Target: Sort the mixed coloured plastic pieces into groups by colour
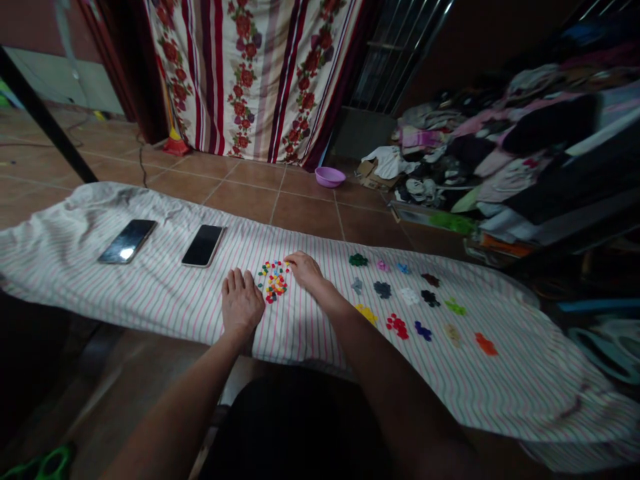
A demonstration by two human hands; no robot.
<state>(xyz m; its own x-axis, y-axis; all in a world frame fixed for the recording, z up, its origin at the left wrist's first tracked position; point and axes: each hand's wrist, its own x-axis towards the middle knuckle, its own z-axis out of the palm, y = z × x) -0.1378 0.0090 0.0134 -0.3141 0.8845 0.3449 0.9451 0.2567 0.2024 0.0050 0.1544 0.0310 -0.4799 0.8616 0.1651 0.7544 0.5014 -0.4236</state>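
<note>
My left hand [243, 303] lies flat on the striped cloth, fingers stretched out and holding nothing. Just right of it is a loose pile of small mixed-colour pieces [276, 285], mostly red, yellow, green and white. At the pile's upper right edge, my right hand [304, 268] has its fingertips pinched together and touching down. A small yellow piece shows by those fingertips, but I cannot tell whether it is gripped. Farther right, small pieces lie sorted by colour, among them a dark green heap [358, 260], a yellow heap [367, 314], a red heap [397, 327] and an orange heap [485, 344].
Two phones, one on the far left [127, 241] and one nearer [203, 246], rest on the striped cloth [165, 300]. Beyond the cloth's far edge, a purple basin [330, 177] stands on the tiled floor. Clothes [520, 133] are heaped at the right.
</note>
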